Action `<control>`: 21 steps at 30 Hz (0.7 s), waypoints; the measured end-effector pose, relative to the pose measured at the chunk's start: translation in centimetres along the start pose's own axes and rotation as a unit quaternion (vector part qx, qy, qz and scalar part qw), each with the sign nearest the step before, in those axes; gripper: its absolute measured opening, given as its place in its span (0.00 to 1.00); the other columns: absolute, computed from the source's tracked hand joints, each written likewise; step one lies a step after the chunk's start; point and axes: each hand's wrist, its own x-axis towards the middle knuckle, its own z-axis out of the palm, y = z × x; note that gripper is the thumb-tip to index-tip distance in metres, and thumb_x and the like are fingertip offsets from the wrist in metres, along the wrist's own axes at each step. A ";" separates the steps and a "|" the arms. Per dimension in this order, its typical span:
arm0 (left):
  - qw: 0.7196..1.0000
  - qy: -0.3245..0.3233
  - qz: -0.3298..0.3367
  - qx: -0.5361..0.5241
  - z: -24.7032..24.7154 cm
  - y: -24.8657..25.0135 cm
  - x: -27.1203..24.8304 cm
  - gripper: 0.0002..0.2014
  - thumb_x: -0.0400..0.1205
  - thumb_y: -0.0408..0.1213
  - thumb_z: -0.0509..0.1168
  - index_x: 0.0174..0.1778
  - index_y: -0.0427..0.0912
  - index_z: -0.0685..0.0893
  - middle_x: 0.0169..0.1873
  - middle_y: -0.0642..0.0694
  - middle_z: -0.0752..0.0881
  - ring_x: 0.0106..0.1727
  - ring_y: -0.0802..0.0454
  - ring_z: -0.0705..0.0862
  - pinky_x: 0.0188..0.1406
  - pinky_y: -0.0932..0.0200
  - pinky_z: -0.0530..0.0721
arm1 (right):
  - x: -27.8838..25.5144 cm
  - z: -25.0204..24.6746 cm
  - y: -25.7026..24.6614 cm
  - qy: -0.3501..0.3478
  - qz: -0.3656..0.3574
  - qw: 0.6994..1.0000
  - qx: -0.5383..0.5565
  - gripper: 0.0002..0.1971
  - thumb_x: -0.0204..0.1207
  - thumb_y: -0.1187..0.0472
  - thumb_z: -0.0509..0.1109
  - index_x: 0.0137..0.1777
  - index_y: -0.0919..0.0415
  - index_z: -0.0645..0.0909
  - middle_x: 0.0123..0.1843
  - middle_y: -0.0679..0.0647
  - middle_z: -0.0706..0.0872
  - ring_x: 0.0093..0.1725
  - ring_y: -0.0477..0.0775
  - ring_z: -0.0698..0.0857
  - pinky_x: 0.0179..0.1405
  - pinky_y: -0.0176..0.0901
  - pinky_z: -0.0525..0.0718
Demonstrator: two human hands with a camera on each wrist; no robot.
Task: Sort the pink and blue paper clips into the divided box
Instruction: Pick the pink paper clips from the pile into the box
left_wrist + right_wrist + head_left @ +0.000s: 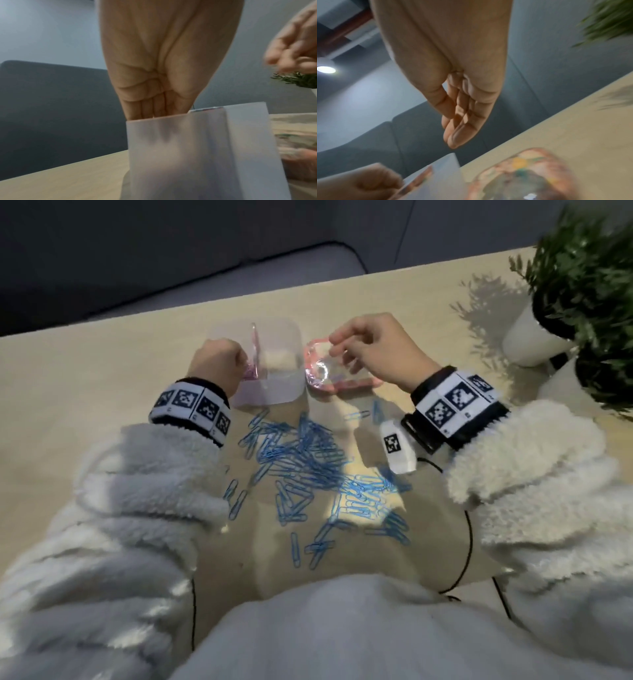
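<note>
A frosted divided box [277, 388] stands at the table's far middle. My left hand [219, 364] dips its bunched fingers [150, 111] into the box's left compartment, where pink paper clips [251, 373] show beside the divider. The frosted wall [188, 155] hides the fingertips, so any hold is unclear. My right hand [346, 350] hovers over a clear pink-rimmed container [342, 386] just right of the box, its fingers [453, 132] relaxed and holding nothing. Blue paper clips [301, 460] lie scattered on the table between my forearms.
Potted green plants [589, 268] in white pots [527, 340] stand at the table's right edge. A grey sofa [102, 268] sits beyond the far edge. A black cable [469, 542] hangs from my right wrist over the table near my body.
</note>
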 end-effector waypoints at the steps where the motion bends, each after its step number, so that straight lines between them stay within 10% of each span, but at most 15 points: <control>1: 1.000 0.003 -0.003 -0.011 0.2 -0.1 0.0 0.14 0.80 0.27 0.56 0.56 0.30 0.84 0.58 0.29 0.84 0.60 0.31 0.80 0.60 0.46 0.76 | -1.1 -1.4 1.5 0.020 0.017 1.000 0.005 0.13 0.76 0.77 0.56 0.48 0.64 0.80 0.33 0.50 0.86 0.26 0.39 0.81 0.21 0.28 0.78; 5: 0.988 0.133 0.009 -0.081 0.3 0.5 -1.8 0.15 0.81 0.30 0.55 0.58 0.34 0.83 0.59 0.33 0.85 0.59 0.34 0.81 0.61 0.47 0.76 | -6.4 -6.3 7.9 0.100 0.088 0.990 -0.044 0.12 0.76 0.79 0.57 0.49 0.73 0.82 0.32 0.48 0.83 0.20 0.34 0.79 0.19 0.23 0.73; 7: 0.982 0.160 0.031 -0.098 0.4 2.3 -3.6 0.12 0.80 0.33 0.58 0.53 0.37 0.84 0.54 0.36 0.86 0.55 0.37 0.81 0.57 0.47 0.77 | -9.1 -7.6 10.2 0.126 0.120 0.981 -0.081 0.12 0.74 0.76 0.64 0.37 0.61 0.83 0.25 0.41 0.83 0.19 0.32 0.77 0.19 0.19 0.70; 16: 0.929 -0.210 0.302 -0.027 9.1 12.5 -10.9 0.14 0.80 0.33 0.58 0.59 0.43 0.82 0.59 0.40 0.81 0.60 0.38 0.78 0.58 0.42 0.78 | -13.6 -3.4 13.5 0.125 0.179 0.948 -0.232 0.14 0.70 0.47 0.71 0.31 0.55 0.80 0.35 0.56 0.88 0.40 0.58 0.84 0.44 0.48 0.82; 21: 0.918 -0.193 0.344 0.039 11.0 13.7 -11.7 0.15 0.80 0.32 0.57 0.61 0.42 0.81 0.57 0.38 0.81 0.56 0.36 0.79 0.54 0.40 0.79 | -12.8 -0.7 13.9 0.107 0.164 0.932 -0.304 0.10 0.69 0.50 0.72 0.40 0.57 0.79 0.44 0.60 0.88 0.48 0.64 0.84 0.45 0.49 0.79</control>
